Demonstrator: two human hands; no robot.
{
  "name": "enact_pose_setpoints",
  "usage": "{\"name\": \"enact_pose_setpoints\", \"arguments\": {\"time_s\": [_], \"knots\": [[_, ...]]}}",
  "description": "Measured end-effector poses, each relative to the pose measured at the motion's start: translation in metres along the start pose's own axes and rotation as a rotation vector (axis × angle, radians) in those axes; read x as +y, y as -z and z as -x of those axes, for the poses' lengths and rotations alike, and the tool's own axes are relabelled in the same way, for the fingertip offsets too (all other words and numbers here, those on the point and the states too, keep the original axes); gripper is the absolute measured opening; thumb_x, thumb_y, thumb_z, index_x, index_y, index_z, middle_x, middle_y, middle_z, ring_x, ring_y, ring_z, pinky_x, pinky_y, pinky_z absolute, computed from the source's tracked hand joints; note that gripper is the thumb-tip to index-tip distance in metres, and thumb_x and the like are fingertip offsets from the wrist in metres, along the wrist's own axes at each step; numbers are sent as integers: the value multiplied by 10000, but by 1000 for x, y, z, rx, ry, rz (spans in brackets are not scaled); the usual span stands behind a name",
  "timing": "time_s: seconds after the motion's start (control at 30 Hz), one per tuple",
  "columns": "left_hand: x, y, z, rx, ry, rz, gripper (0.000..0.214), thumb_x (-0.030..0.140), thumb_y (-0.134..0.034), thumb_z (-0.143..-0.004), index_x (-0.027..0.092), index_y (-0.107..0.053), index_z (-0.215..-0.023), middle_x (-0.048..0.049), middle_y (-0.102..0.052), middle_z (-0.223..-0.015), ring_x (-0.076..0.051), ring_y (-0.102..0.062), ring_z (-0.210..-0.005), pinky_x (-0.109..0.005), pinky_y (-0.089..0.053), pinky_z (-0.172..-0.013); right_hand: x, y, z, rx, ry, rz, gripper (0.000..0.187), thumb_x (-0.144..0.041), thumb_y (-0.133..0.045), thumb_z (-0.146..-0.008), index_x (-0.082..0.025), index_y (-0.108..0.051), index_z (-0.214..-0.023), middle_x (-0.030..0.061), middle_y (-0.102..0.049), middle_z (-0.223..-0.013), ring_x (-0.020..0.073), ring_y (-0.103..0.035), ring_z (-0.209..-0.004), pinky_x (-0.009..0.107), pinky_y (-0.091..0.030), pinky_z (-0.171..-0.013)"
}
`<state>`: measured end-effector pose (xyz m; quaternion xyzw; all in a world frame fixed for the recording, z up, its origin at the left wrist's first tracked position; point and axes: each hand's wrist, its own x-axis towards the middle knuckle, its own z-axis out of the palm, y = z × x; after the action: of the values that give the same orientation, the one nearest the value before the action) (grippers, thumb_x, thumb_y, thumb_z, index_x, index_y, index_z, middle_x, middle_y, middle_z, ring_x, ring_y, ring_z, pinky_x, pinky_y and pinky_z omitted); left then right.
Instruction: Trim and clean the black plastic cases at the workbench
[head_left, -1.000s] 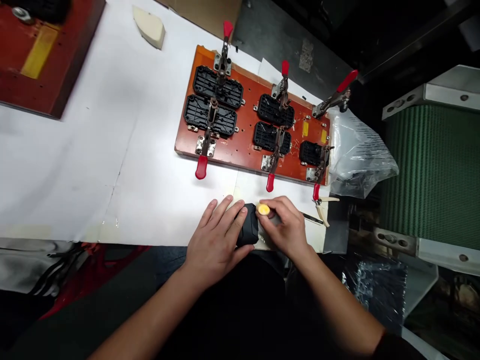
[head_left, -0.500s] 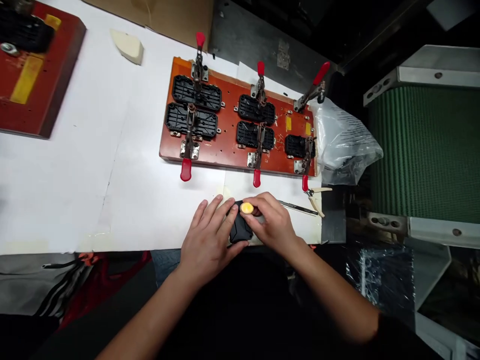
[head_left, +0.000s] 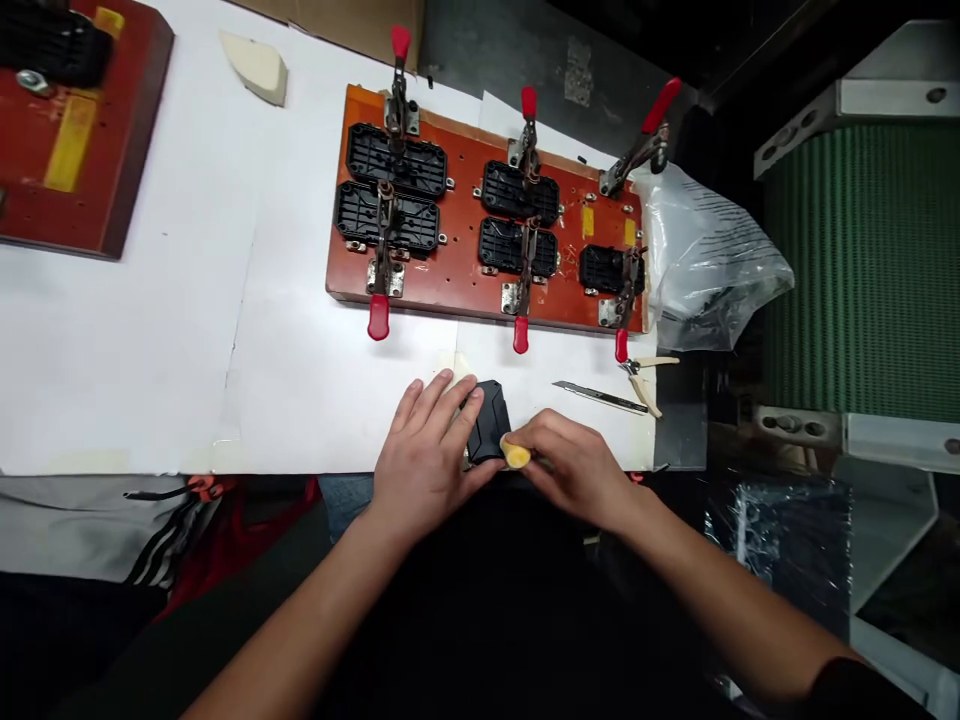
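Note:
A small black plastic cover (head_left: 490, 424) with raised lines lies on the white paper near the table's front edge. My left hand (head_left: 431, 445) holds it from the left, index finger along its side and thumb at its near edge, the other fingers stretched on the paper. In my right hand (head_left: 574, 462) is a short tool with a round yellow end (head_left: 516, 454), pinched between thumb and fingers. It meets the cover's lower right edge; its working tip is hidden. Right of the cover lie a slim craft knife (head_left: 601, 396) and cream-handled nippers (head_left: 643, 385).
Beyond my hands stands a reddish-brown fixture board (head_left: 457, 255) with black plastic parts under red-handled toggle clamps. Another such board (head_left: 112, 200) is at the far left, near a cream block (head_left: 255, 68). A clear plastic bag (head_left: 712, 260) and a green ribbed belt (head_left: 862, 270) are at right.
My right hand has moved the yellow-ended tool from the cover's upper right down to its lower right edge. My left hand keeps its place on the cover. The view has shifted slightly.

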<state>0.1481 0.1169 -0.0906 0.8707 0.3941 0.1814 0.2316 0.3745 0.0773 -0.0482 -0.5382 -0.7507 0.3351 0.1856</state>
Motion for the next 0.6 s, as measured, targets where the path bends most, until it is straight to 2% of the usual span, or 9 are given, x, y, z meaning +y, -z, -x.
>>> {"name": "enact_pose_setpoints", "arguments": {"time_s": [0.17,0.33,0.5,0.6], "knots": [[0,0,0,6,16,-10,700,523,-703,-947,169,-517,-1522,-133,-538,-1622,-369,-422,-1553,-586,-270,-1315,7,0,-1,95,96,36,242,-102,-556,-987,-206,-640,-1189,94,-665,-1075,244,-663,-983,383,-571,-844],[2,2,-2,-40,10,-10,704,472,-738,-928,171,-517,-1525,-117,-525,-1636,-377,-395,-1567,-594,-260,-1318,8,3,8,-8,33,-3,229,-108,-585,-972,-233,-626,-1159,68,-666,-1025,224,-656,-910,351,-564,-770],[3,3,-3,-31,21,-28,715,498,-717,-944,181,-495,-1545,-120,-531,-1631,-376,-411,-1556,-606,-271,-1308,3,1,5,82,44,33,190,-128,-556,-985,-232,-634,-1124,75,-658,-1024,227,-649,-916,359,-550,-788],[3,2,-3,-36,15,-33,704,506,-704,-950,172,-505,-1538,-115,-526,-1635,-372,-409,-1558,-593,-265,-1313,6,4,7,16,2,-21,179,-148,-575,-998,-239,-632,-1141,60,-652,-1000,213,-640,-872,334,-535,-745]]}}
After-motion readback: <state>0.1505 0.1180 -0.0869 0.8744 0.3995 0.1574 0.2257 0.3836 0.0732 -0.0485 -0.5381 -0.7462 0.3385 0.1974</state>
